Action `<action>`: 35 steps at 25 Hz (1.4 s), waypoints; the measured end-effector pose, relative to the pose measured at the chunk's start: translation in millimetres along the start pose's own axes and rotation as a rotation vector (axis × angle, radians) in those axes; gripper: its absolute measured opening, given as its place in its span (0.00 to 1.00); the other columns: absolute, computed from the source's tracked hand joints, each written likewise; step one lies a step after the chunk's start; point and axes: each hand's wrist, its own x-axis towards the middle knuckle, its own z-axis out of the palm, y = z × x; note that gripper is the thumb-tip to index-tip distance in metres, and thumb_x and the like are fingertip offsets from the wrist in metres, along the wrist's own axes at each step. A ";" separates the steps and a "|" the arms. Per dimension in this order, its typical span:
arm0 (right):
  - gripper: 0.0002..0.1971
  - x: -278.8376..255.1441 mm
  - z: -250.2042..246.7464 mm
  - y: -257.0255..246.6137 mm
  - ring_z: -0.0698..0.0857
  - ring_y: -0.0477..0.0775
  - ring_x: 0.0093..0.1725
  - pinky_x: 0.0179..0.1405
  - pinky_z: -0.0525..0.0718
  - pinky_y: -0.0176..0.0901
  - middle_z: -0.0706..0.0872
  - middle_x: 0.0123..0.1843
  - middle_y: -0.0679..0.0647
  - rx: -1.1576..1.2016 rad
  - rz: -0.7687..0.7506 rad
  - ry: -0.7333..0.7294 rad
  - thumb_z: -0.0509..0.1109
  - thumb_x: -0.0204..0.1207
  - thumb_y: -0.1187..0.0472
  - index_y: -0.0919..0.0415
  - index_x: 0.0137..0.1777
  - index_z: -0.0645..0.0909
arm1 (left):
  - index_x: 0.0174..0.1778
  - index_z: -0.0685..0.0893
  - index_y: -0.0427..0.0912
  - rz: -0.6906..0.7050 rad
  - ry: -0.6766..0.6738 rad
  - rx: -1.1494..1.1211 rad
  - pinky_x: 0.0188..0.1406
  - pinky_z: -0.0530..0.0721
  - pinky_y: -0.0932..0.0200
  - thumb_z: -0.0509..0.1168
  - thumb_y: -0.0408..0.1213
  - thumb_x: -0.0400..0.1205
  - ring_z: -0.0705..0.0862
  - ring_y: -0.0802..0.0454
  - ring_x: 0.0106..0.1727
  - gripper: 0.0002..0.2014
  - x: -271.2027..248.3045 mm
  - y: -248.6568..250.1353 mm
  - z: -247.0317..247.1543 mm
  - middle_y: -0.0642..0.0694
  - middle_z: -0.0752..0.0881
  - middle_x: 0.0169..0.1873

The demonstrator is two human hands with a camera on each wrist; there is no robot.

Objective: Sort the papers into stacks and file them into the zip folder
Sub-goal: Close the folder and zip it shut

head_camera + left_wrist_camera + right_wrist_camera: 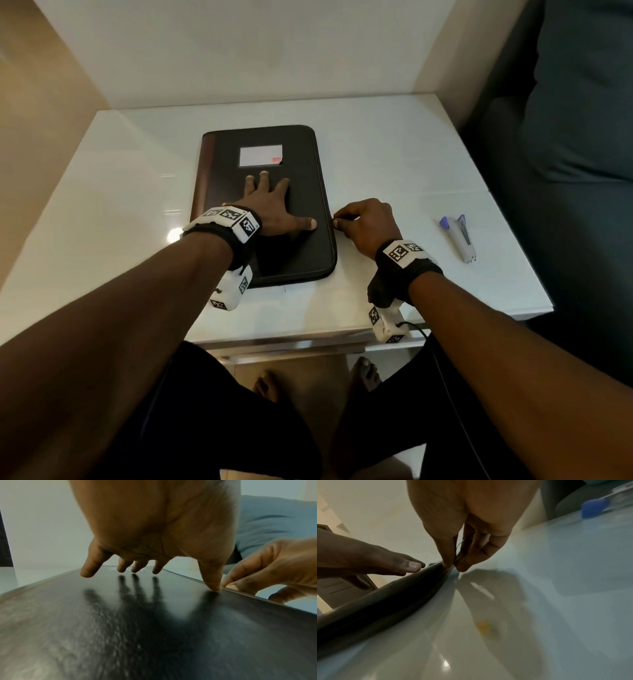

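Note:
A dark zip folder (301,164) lies closed and flat on the white table (394,144), with a white label window (261,156) on its cover. My left hand (274,209) presses flat on the cover (171,628), fingers spread and straight, thumb near the right edge. My right hand (363,222) sits at the folder's right edge and pinches the zip pull (452,566) between thumb and forefinger, about midway along that side. No loose papers show in any view.
A grey stapler with a blue-purple end (459,236) lies on the table to the right of my right hand. A dark sofa (565,137) stands beyond the table's right edge. Walls close in the back and left sides.

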 end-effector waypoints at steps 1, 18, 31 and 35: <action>0.08 12.6 0.1 -2.0 0.90 0.54 0.49 0.58 0.88 0.51 0.94 0.50 0.55 -0.011 -0.003 -0.006 0.77 0.79 0.58 0.56 0.55 0.94 | 0.91 0.45 0.57 0.007 0.007 0.001 0.85 0.50 0.21 0.68 0.79 0.69 0.34 0.31 0.89 0.61 7.8 -0.5 -5.9 0.41 0.37 0.91; 0.08 165.8 10.9 -9.4 0.89 0.57 0.55 0.61 0.87 0.51 0.93 0.54 0.57 -0.099 -0.080 0.046 0.74 0.80 0.59 0.57 0.56 0.92 | 0.90 0.41 0.63 -0.099 0.088 -0.050 0.78 0.48 0.11 0.55 0.93 0.47 0.31 0.28 0.88 0.74 105.4 6.9 -38.2 0.44 0.34 0.90; 0.08 267.6 -0.5 -32.0 0.94 0.56 0.45 0.53 0.93 0.48 0.94 0.41 0.57 0.085 0.156 -0.126 0.80 0.71 0.73 0.59 0.41 0.94 | 0.90 0.49 0.62 -0.029 -0.018 0.088 0.82 0.57 0.19 0.70 0.83 0.61 0.46 0.21 0.88 0.65 118.5 -1.9 -63.3 0.37 0.45 0.91; 0.10 293.1 0.1 -33.4 0.94 0.59 0.52 0.58 0.92 0.52 0.95 0.45 0.57 0.036 0.132 -0.240 0.80 0.71 0.73 0.56 0.39 0.94 | 0.89 0.51 0.65 -0.027 -0.024 0.093 0.74 0.58 0.10 0.69 0.85 0.56 0.48 0.23 0.88 0.66 118.0 -5.4 -63.2 0.41 0.47 0.91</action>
